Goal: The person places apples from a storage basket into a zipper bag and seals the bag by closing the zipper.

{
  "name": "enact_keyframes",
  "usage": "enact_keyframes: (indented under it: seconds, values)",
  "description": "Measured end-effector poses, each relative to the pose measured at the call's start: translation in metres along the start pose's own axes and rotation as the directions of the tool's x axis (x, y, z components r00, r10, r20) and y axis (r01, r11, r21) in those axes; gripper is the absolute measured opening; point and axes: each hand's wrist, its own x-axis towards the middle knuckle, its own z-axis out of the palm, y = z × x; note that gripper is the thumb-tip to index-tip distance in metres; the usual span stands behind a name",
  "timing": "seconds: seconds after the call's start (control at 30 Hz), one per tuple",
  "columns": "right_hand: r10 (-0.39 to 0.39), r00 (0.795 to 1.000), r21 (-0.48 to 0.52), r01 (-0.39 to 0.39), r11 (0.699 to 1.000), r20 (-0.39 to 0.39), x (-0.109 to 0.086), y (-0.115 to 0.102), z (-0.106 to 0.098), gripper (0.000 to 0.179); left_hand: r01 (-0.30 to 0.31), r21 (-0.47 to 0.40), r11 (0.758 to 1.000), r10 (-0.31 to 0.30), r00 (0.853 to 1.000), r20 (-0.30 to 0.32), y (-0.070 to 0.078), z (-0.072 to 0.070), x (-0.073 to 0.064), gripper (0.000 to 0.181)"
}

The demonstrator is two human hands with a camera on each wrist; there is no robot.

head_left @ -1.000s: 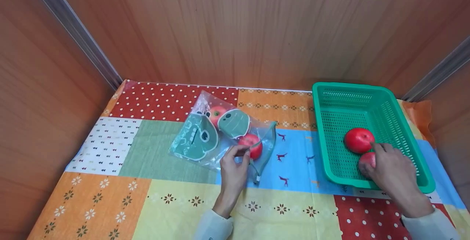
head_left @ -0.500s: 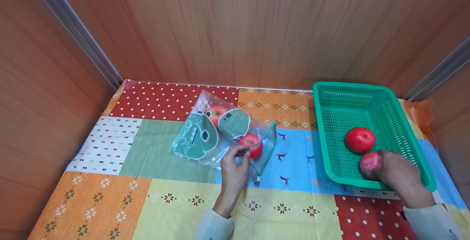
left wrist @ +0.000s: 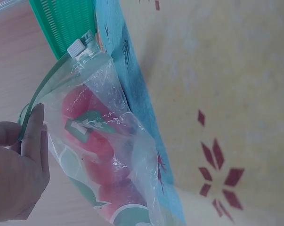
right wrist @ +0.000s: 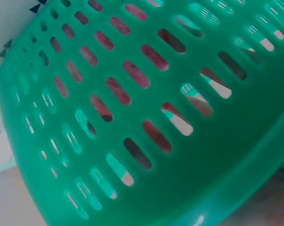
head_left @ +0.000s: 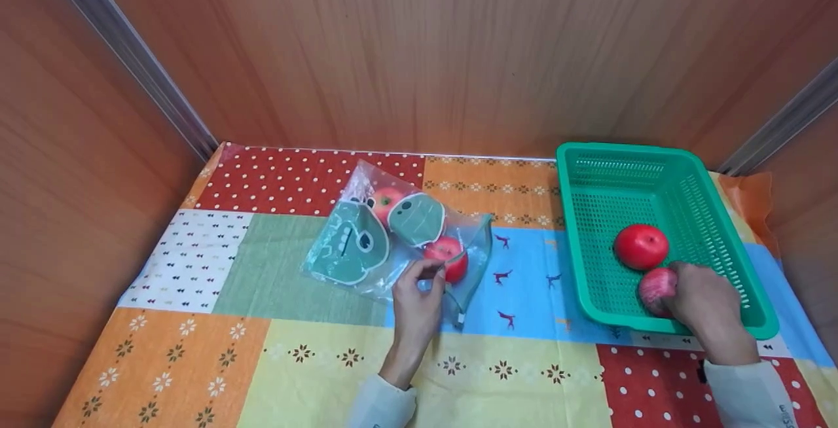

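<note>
At the mouth of a clear zip bag [head_left: 353,245] printed with green dinosaurs, my left hand [head_left: 419,310] pinches the green zip edge between thumb and fingers. Red apples show through the plastic, one apple [head_left: 387,200] near the far side and another apple [head_left: 452,267] by the fingers. My right hand [head_left: 708,307] reaches into the green basket [head_left: 577,271] and grips a streaky red apple [head_left: 656,290] from its right side; part of the fingers is hidden. Through the slots in the right wrist view, the streaky apple [right wrist: 117,89] shows behind the basket wall.
A second, plain red apple [head_left: 641,247] lies in the basket, right beside the gripped one. A white slider [left wrist: 77,48] sits at one end of the bag's zip. Wooden panels [head_left: 393,55] rise behind the patchwork tablecloth [head_left: 314,362].
My right hand has shifted from over the streaky apple to its right side, its fingers now around it. The left hand and the bag stay as they were.
</note>
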Motion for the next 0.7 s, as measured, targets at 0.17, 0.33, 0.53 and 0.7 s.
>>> enact_keyframes:
  seconds: [0.17,0.33,0.53,0.7]
  values:
    - [0.004,1.000,0.000,-0.004,1.000,-0.017,-0.0011,0.0009,0.0007,0.045,0.021,-0.007,1.000,-0.021,1.000,0.007,-0.0003,-0.0006,-0.0012,0.021]
    - [0.012,1.000,0.005,-0.012,1.000,-0.024,-0.0026,-0.0013,0.0029,0.042,0.029,-0.004,1.000,-0.029,1.000,0.009,0.0010,-0.0014,-0.0018,0.020]
    - [0.008,1.000,0.015,-0.007,1.000,-0.013,-0.0039,-0.0031,0.0024,0.043,0.019,-0.002,1.000,-0.019,1.000,0.008,-0.0005,-0.0005,-0.0013,0.019]
    - [-0.008,1.000,0.015,0.008,1.000,-0.022,-0.0054,-0.0027,0.0023,0.047,-0.005,-0.005,1.000,0.005,1.000,0.010,-0.0011,0.0013,-0.0001,0.018]
